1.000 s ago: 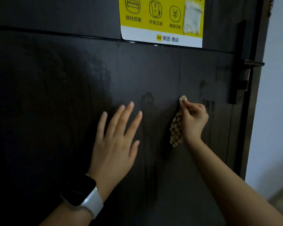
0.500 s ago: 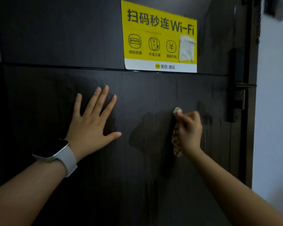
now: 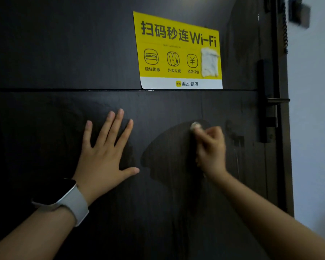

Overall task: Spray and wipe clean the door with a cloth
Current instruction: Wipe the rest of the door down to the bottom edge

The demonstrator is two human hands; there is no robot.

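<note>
A dark brown door (image 3: 64,53) fills the view. My left hand (image 3: 103,156) lies flat on its lower panel with the fingers spread; a watch with a white strap sits on that wrist. My right hand (image 3: 211,149) grips a small checked cloth (image 3: 195,126) and presses its bunched tip against the door, to the right of the left hand. Most of the cloth is hidden behind the blurred hand. A darker wet patch (image 3: 167,152) spreads on the panel between the two hands.
A yellow Wi-Fi sticker (image 3: 176,51) with a torn white spot is stuck on the upper panel. The door handle (image 3: 278,100) and its dark lock plate (image 3: 264,102) are at the right edge. A pale wall (image 3: 311,128) lies beyond the door's edge.
The view has tilted up, showing the whole sticker. My left hand has shifted left and spread wider on the panel. My right hand keeps rubbing the cloth at the wet patch, which has widened.
</note>
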